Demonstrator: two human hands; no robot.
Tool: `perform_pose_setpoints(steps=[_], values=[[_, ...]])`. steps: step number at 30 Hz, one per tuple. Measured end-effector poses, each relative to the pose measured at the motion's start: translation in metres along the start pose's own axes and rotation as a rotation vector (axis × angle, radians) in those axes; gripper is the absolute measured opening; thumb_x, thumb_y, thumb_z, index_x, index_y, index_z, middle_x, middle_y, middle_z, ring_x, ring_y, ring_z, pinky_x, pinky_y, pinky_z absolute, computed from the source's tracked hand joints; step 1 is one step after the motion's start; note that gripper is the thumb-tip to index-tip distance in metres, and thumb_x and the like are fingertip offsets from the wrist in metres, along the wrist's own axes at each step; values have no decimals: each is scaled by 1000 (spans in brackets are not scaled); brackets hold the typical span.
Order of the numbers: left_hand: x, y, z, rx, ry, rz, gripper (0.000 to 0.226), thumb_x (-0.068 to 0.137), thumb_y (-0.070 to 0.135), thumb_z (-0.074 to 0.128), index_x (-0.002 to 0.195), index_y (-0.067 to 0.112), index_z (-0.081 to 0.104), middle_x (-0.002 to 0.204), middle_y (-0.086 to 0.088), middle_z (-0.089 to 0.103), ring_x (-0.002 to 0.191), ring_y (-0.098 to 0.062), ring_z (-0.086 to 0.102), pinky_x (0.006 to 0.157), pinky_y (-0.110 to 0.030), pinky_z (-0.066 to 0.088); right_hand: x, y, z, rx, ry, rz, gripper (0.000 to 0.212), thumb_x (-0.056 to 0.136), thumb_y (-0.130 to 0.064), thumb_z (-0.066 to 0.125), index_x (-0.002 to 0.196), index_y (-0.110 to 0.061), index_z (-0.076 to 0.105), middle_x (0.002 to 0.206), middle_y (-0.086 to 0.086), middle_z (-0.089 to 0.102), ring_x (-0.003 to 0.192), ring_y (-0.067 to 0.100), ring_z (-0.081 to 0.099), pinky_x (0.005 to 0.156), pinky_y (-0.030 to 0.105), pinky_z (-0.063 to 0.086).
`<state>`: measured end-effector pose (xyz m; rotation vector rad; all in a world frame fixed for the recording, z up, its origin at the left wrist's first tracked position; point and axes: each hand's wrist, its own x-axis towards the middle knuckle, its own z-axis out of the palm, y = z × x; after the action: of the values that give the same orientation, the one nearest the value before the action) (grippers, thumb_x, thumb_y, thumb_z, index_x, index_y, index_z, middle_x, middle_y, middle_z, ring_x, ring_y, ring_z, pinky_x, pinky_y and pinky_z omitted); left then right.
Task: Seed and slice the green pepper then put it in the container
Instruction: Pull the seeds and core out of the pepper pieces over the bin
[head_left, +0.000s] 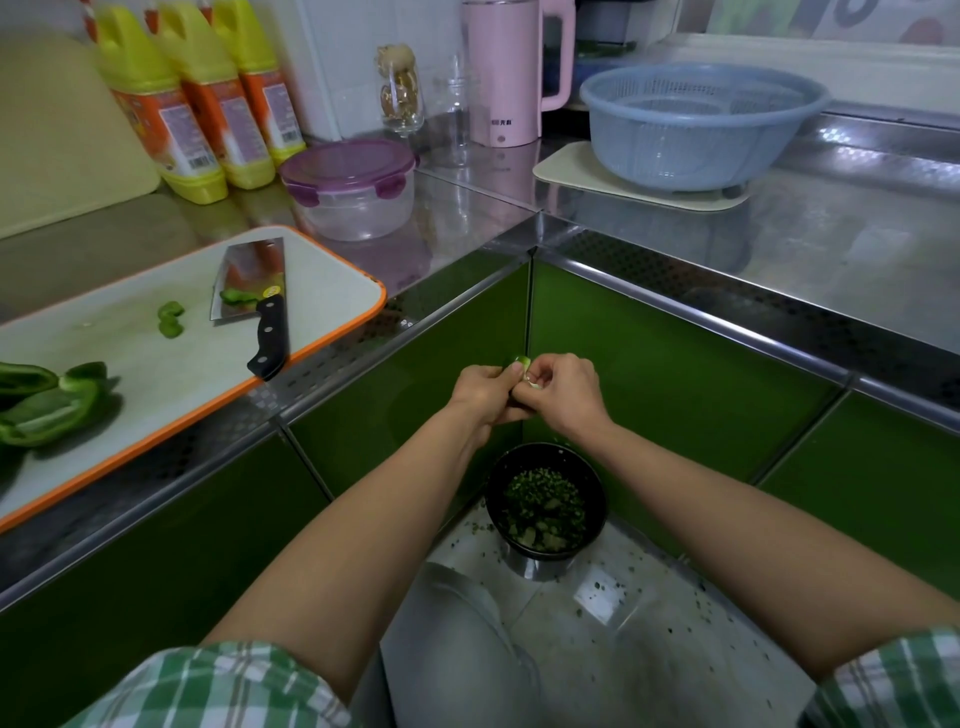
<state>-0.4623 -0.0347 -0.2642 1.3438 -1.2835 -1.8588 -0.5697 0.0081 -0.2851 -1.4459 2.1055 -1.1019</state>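
My left hand (485, 392) and my right hand (563, 392) meet in front of the cabinet corner, both pinching a small green pepper piece (521, 360) above a black bin (545, 501) holding green scraps. More pepper pieces (49, 402) lie at the left end of the orange-rimmed cutting board (322, 291). Two small pepper bits (170, 318) sit mid-board. A cleaver (252, 299) rests on the board with a green slice on its blade. A clear container with a purple lid (350, 187) stands behind the board.
Three yellow bottles (192, 104) line the back wall. A pink kettle (506, 67) and glass jars (400, 88) stand nearby. A blue colander (696, 124) sits on a pale mat (571, 171) to the right. Green specks litter the floor around the bin.
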Motion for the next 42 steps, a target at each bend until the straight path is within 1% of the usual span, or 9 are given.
perform_pose_setpoints(steps=[9, 15, 20, 27, 30, 32, 34, 38, 42], values=[[-2, 3, -2, -6, -28, -16, 30, 96, 18, 57, 116, -3, 63, 111, -19, 69, 79, -21, 70, 67, -32, 60, 0, -2, -7, 20, -15, -15, 18, 72, -20, 73, 62, -20, 58, 66, 2, 65, 63, 14, 57, 61, 34, 51], [-4, 4, -8, 4, -62, -37, 35, 94, 17, 60, 122, -4, 60, 117, -20, 65, 78, -22, 70, 65, -30, 60, -1, 0, -9, 160, -106, 51, 18, 75, -13, 71, 62, -19, 59, 63, -2, 60, 58, 8, 50, 57, 24, 43], [-5, 5, -9, 5, -92, -30, 32, 94, 15, 60, 119, -5, 62, 102, -17, 67, 78, -23, 69, 63, -28, 60, -3, 1, -15, 221, -142, 56, 15, 78, -11, 69, 65, -16, 61, 64, -1, 60, 60, 8, 50, 57, 20, 42], [-4, 5, -9, 15, -110, -34, 34, 91, 13, 63, 119, -7, 62, 114, -23, 66, 77, -22, 70, 61, -24, 60, -4, 0, -23, 175, -202, -10, 25, 76, -7, 68, 59, -19, 54, 58, -6, 52, 55, 6, 43, 53, 18, 37], [-3, 4, -8, -1, -104, -27, 34, 92, 13, 63, 119, -7, 61, 115, -23, 65, 78, -23, 70, 61, -25, 60, -4, 0, -20, 147, -163, -3, 23, 77, -10, 68, 60, -18, 55, 58, -5, 54, 54, 5, 44, 52, 17, 37], [-2, 5, -9, -12, -90, -18, 35, 92, 13, 63, 120, -7, 61, 116, -24, 65, 77, -23, 69, 60, -25, 60, -3, 0, -13, 96, -71, -11, 20, 76, -13, 71, 61, -18, 58, 60, -3, 58, 55, 6, 48, 52, 18, 38], [-1, 6, -10, -29, -80, -18, 37, 91, 13, 63, 122, -7, 60, 116, -24, 65, 75, -23, 70, 57, -24, 60, -4, -2, -7, 72, 18, -20, 16, 74, -14, 72, 62, -17, 62, 62, 0, 63, 56, 8, 52, 53, 21, 42], [-2, 9, -14, -65, -63, -37, 36, 90, 10, 64, 121, -7, 60, 113, -25, 66, 76, -25, 70, 56, -26, 60, -2, -5, -2, 143, 47, 22, 13, 76, -12, 72, 67, -17, 64, 65, -2, 64, 59, 8, 56, 57, 22, 47], [-5, 9, -20, -80, -80, -68, 26, 91, 9, 62, 111, -7, 63, 110, -24, 67, 80, -24, 70, 60, -29, 61, 5, 3, -14, 284, -77, 118, 11, 84, -8, 67, 76, -16, 67, 79, 4, 68, 74, 15, 62, 74, 31, 53]])
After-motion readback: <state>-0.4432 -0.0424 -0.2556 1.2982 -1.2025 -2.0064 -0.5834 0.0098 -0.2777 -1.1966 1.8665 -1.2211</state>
